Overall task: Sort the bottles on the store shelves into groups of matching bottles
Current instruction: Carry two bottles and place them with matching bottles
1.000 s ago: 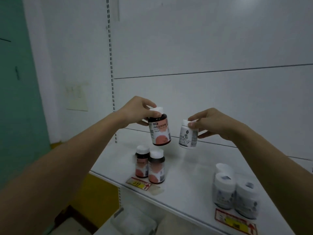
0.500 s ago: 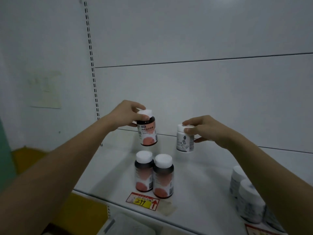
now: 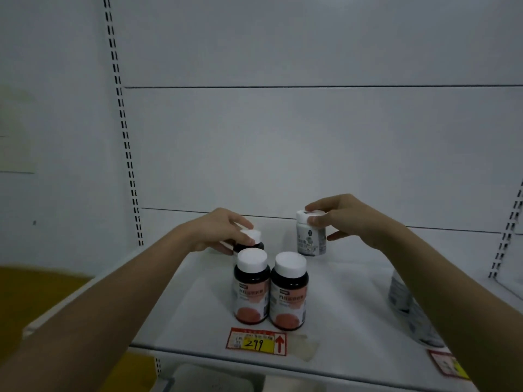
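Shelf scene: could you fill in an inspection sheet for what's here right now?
Surface: white store shelf, price tag at front edge.
Job's things: two dark bottles side by side; third dark bottle behind them; white bottle; more white bottles at right.
Clutter: nothing seen.
Grippers: left hand grips third dark bottle's cap; right hand grips white bottle's cap.
Cables: nothing seen.
Surroundings: white back panel, slotted upright.

Both forearms bare, no sleeves, no jewellery.

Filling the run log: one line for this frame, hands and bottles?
left hand: on dark bottle behind dark pair | right hand: holds white bottle by cap | shelf: white group right, partly hidden
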Tool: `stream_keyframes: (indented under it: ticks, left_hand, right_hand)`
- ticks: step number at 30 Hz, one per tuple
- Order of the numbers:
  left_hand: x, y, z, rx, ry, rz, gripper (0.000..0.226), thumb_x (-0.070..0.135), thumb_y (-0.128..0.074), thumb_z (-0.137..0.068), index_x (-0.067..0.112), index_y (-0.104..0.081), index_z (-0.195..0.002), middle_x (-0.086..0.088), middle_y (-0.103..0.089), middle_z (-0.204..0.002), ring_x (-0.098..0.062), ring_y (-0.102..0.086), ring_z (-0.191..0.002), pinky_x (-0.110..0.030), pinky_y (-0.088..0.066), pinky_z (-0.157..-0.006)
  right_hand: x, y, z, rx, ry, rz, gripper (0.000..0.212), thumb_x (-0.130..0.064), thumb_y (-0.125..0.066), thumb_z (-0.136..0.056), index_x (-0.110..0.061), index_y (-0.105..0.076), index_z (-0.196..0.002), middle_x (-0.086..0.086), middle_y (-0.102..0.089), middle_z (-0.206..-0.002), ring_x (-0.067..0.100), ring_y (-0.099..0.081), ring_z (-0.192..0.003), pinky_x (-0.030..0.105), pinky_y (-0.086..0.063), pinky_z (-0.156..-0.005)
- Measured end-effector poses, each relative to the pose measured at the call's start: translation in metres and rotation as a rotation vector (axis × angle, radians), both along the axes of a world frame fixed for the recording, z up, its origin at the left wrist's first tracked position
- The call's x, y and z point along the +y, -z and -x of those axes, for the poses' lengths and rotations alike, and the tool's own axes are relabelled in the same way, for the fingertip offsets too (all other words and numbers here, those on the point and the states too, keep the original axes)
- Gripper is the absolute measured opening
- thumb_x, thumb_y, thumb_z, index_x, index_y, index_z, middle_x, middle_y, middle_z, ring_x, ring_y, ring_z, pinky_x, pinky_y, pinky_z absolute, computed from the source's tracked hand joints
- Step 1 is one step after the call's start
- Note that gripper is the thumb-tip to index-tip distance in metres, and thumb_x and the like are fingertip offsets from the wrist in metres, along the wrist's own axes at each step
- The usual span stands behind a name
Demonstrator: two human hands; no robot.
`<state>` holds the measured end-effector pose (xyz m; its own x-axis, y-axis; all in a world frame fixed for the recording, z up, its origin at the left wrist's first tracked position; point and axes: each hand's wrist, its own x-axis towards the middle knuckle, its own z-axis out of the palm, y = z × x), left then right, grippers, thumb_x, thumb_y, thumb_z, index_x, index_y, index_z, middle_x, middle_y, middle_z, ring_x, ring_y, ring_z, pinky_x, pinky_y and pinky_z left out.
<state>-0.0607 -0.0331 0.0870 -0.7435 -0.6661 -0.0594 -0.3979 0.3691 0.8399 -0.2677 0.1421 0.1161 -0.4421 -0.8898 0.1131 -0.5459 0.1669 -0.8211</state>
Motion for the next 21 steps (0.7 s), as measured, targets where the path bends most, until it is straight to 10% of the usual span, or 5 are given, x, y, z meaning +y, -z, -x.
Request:
stream_keyframes:
  ticks: [9,16,21]
  left_hand:
    - [-0.005,-0.003,-0.002,-0.018,0.092,-0.084,0.026,0.03,-0.07,-0.087,0.021,-0.069,-0.111,0.0,-0.067,-0.118,-0.019,-0.065,-0.098,-0.032,-0.055,-0.082]
    - [0.047,-0.047,0.017,0.401,0.216,0.178,0.037,0.031,-0.072,-0.085,0.025,-0.064,-0.12,0.006,-0.068,-0.114,-0.009,-0.063,-0.107,-0.031,-0.051,-0.095]
    - [0.11,-0.043,0.034,0.351,0.451,0.123,0.061,0.026,-0.078,-0.08,0.03,-0.05,-0.134,0.008,-0.066,-0.119,-0.006,-0.067,-0.101,-0.017,-0.053,-0.076]
  right_hand:
    - [0.02,0.007,-0.008,-0.099,0.087,0.036,0.028,-0.015,-0.065,-0.09,-0.019,-0.066,-0.118,0.001,-0.064,-0.12,0.013,-0.061,-0.106,0.029,-0.056,-0.079]
    - [0.063,-0.018,-0.016,-0.198,-0.058,0.179,0.034,-0.007,-0.053,-0.096,-0.018,-0.062,-0.127,-0.001,-0.063,-0.128,0.019,-0.06,-0.118,0.035,-0.053,-0.094]
    - [0.098,-0.032,-0.02,-0.212,-0.141,0.26,0.037,-0.001,-0.046,-0.097,-0.013,-0.057,-0.13,0.003,-0.062,-0.129,0.023,-0.06,-0.119,0.042,-0.051,-0.098]
